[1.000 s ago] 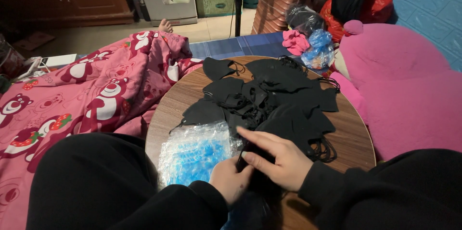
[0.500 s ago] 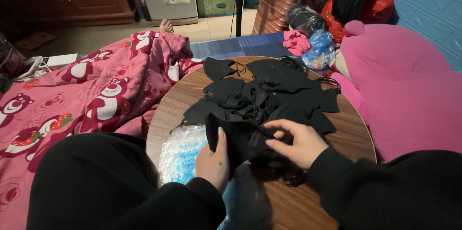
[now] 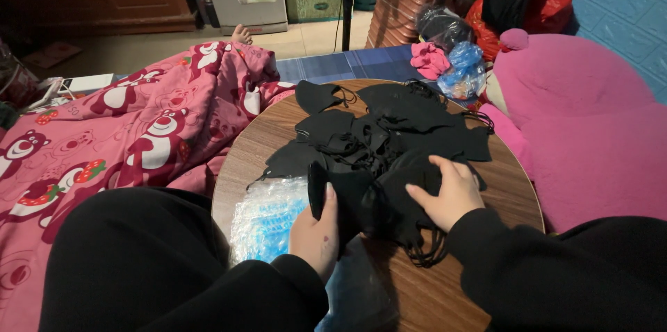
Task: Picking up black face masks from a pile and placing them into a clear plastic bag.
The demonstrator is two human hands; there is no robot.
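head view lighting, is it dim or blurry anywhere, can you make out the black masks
Head view: dim, warm light; the far left corner is near black. The black masks merge into one dark heap with edges hard to separate. The plastic bag shows bluish glare. Both the left hand and right hand are sharp.

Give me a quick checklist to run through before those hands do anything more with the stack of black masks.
1. Left hand has a grip on the stack of black masks: ok, thumb up along its near end.
2. Right hand steadies the stack: ok, it lies flat on top.
3. Ear loops free of tangles: cannot tell, they hang bunched below the right hand.
4. Loose masks kept on the round wooden table: ok.
5. Clear plastic bag within reach: ok, beside the left hand.
6. Bag opening ready: cannot tell.
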